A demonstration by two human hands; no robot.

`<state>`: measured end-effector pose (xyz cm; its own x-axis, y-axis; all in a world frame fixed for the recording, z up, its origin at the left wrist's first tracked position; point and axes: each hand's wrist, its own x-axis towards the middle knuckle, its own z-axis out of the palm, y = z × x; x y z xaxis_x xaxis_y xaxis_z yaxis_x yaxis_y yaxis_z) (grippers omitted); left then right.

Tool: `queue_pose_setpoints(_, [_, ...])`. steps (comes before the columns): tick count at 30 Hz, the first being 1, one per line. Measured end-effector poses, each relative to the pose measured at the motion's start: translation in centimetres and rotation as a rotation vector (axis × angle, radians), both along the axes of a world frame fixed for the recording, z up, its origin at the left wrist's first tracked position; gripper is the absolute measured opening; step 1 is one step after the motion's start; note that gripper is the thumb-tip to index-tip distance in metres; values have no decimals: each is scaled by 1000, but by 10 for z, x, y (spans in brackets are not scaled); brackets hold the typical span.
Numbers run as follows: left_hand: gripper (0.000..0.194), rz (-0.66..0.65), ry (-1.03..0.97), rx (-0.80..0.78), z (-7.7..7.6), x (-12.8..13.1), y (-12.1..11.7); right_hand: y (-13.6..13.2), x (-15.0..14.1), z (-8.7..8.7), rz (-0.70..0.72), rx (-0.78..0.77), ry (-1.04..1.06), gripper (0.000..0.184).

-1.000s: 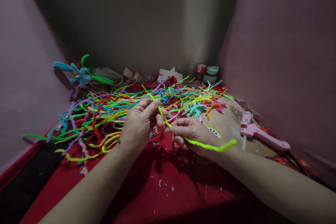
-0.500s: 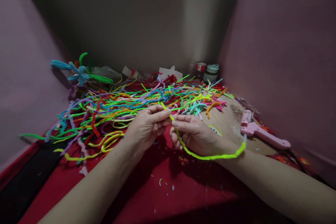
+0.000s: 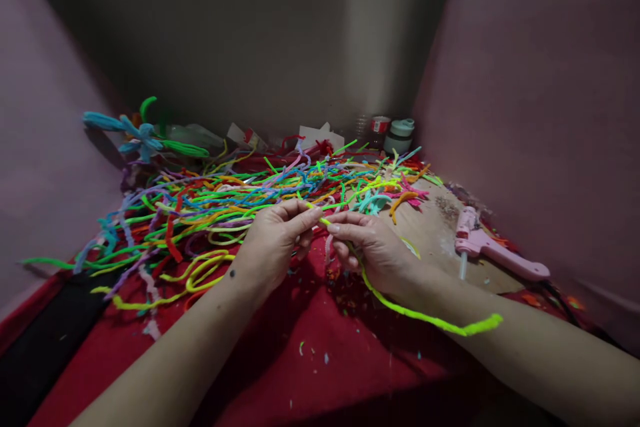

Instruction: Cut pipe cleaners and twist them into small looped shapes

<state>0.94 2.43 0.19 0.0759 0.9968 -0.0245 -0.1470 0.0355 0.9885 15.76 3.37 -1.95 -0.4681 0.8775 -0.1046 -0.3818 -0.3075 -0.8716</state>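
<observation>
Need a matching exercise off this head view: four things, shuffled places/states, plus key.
Things:
1. Glue gun
2. Blue fuzzy flower
3. Yellow-green pipe cleaner
4. Lidded cup

Places/states:
A. At the back, beside a bottle with a red label
B. Pinched by the left hand and right hand
C. Pink, lying at the right
D. At the back left

Pairs: 1-C, 2-D, 3-B, 4-A

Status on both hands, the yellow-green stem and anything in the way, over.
Left hand and right hand both pinching yellow-green stem, which trails right. Heap of loose stems just beyond; pink glue gun off right, untouched.
</observation>
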Motion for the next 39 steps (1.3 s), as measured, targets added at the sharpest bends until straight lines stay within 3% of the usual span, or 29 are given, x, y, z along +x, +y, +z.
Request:
queue_pose_setpoints(4, [18, 19, 2, -7, 3, 1, -3, 1, -1, 1, -29, 1, 17, 17])
queue_pose_setpoints(11, [10, -107, -245, -196, -1, -3, 3, -2, -1, 4, -7, 20, 43, 17])
queue_pose_setpoints(16, [11, 82, -95, -35, 17, -15, 4, -1, 0, 4, 18, 29, 47, 16])
queue_pose_setpoints(18, [13, 164, 39, 76, 29, -29, -1, -1, 1, 3, 27, 31, 56, 17])
queue_pose_setpoints(21, [17, 114, 605, 157, 37, -58, -14, 0, 1, 1, 20, 15, 50, 14])
queue_pose_setpoints(24, [12, -55, 1169, 216, 25, -85, -29, 1, 2, 0, 0, 6, 48, 10])
queue_pose_setpoints(27, [14, -82, 1588, 224, 1, -102, -41, 2, 2, -2, 5, -3, 61, 9])
queue_pose_setpoints(30, [18, -160, 1668, 312, -20, -109, -46, 3, 2, -4, 22, 10, 59, 9])
queue_pose_setpoints(33, [20, -144, 1646, 365, -28, -113, -46, 4, 2, -6, 33, 57, 62, 8])
queue_pose_setpoints(39, [32, -82, 1664, 247, -10, -126, -48, 5, 2, -6, 16, 68, 56, 10])
